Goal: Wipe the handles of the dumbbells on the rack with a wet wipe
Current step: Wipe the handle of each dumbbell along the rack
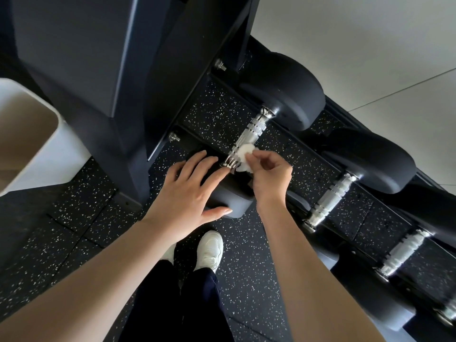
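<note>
Both forearms reach down: left hand (190,188) flat, fingers spread, steadying the dumbbell head (232,196); right hand (267,174) pinches the wet wipe (243,154) against the near handle (249,137). I should wrap it round and stroke lengthwise.

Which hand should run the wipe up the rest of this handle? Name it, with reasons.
Right hand: it already pinches the wet wipe against the handle. The left hand lies flat on the dumbbell's near head, steadying it.

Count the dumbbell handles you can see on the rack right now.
3. The nearest handle is under the wet wipe in the right hand; the middle handle and far-right handle lie to its right. More may sit beyond the frame.
</note>
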Tool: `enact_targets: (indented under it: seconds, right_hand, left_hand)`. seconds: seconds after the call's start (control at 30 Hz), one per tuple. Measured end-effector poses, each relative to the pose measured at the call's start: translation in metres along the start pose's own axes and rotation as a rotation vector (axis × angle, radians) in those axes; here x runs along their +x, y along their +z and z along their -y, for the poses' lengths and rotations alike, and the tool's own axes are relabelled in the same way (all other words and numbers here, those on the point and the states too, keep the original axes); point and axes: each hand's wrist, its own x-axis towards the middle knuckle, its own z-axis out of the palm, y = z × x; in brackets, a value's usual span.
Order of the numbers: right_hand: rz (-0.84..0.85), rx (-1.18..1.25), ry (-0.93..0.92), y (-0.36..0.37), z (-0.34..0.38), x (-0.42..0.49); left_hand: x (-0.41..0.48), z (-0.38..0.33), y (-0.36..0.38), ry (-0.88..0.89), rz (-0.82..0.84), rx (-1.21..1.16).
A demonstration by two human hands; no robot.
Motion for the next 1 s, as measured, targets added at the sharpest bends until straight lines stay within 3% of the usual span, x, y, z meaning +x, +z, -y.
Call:
enact_targets:
  seconds: [0.3, 0.57, 0.83, 1.0]
  right_hand:
    - [-0.189, 0.227, -0.023, 0.008, 0.037, 0.039]
    - [0.037, 0.435, 0.052, 0.006, 0.027, 0.035]
    - [0.239, 0.794, 0.15, 0.002, 0.019, 0.052]
    - [0.352, 0.811, 0.13, -0.002, 0.01, 0.061]
  left_hand:
    - [-0.001, 0.0, -0.001, 0.003, -0.004, 0.008]
    - [0.0, 0.0, -0.001, 0.007, -0.003, -0.001]
    - [0.0, 0.001, 0.002, 0.019, -0.025, 0.021]
    - [0.0, 0.001, 0.005, 0.015, -0.041, -0.001]
